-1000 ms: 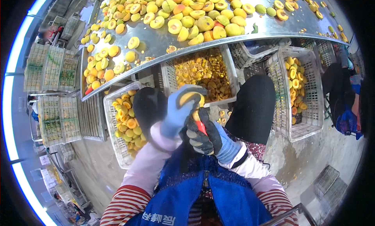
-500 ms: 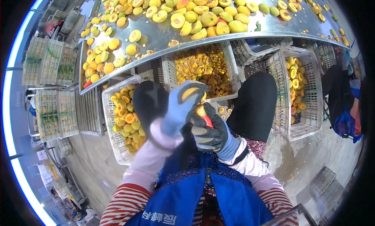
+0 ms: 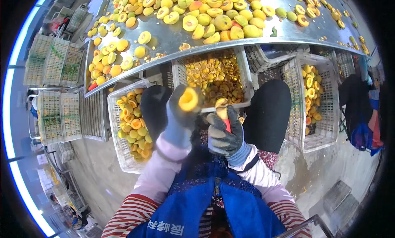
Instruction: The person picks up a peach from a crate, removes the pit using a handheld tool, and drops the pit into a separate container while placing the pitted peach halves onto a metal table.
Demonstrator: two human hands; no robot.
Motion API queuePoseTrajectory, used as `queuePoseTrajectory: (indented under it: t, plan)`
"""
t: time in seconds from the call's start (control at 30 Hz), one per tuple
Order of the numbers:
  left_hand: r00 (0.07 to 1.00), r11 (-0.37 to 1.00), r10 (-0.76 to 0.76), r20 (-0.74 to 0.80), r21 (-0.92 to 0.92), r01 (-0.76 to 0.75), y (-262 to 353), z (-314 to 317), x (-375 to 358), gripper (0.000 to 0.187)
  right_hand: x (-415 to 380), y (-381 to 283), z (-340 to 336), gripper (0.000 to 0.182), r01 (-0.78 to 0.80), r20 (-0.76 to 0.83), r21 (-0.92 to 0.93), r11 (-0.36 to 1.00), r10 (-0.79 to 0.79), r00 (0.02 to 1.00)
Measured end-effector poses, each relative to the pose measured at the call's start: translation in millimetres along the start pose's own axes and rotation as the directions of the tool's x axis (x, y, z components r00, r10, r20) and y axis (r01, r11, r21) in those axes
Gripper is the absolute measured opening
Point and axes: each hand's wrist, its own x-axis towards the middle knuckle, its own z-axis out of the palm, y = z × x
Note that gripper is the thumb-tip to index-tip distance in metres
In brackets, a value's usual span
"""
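My left hand (image 3: 181, 111), in a grey-blue glove and slightly blurred, is closed on a hollowed yellow peach half (image 3: 189, 99), its cut face turned up. To its right, my right hand (image 3: 225, 135) in a dark-palmed glove wraps around a red-handled pitting tool (image 3: 227, 124). A brownish piece, perhaps a pit, sits at the tool's upper end; the blade is mostly hidden. Beyond both hands, a crate (image 3: 249, 88) under the table edge holds pits and scraps. Left of my left knee stands a crate (image 3: 119, 153) of pitted peach halves.
A metal table (image 3: 164, 40) spans the far side, bearing many peach halves (image 3: 222, 22). At right is another white crate (image 3: 327, 118) with peach halves. My knees flank the scrap crate. Someone's dark-clothed leg (image 3: 349, 94) shows at far right. Stacked crates (image 3: 53, 114) stand at left.
My hands have moved apart. My left hand went left and turned, showing the hollowed peach half. The tool in my right hand has come away, with a brownish piece at its tip.
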Motion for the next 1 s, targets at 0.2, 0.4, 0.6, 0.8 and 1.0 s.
queuePoseTrajectory:
  t: [0.2,0.4,0.6,0.8,1.0]
  plan:
    - [0.809,0.813,0.53,-0.255,0.423,-0.4,70,-94,-18,0.023,-8,-22,-8,0.046,0.111,-0.351,-0.024,0.994,-0.112,0.929]
    - [0.758,-0.269,0.638,0.132,0.961,0.059,130,-102,35,0.038,7,-35,-38,0.046,0.121,-0.414,0.018,0.993,-0.102,0.904]
    - [0.817,-0.399,0.569,-0.088,0.84,0.368,145,-122,200,0.052,16,-54,-21,0.044,0.206,-0.536,-0.101,0.973,-0.228,0.813]
    - [0.923,-0.306,0.352,-0.158,0.912,0.273,155,-182,233,0.058,20,-56,-8,0.042,0.243,-0.573,-0.282,0.928,-0.367,0.733]
    - [0.912,0.036,0.409,0.027,0.998,-0.046,139,-209,220,0.052,0,-58,-51,0.039,0.149,-0.111,-0.071,0.986,-0.156,0.981]
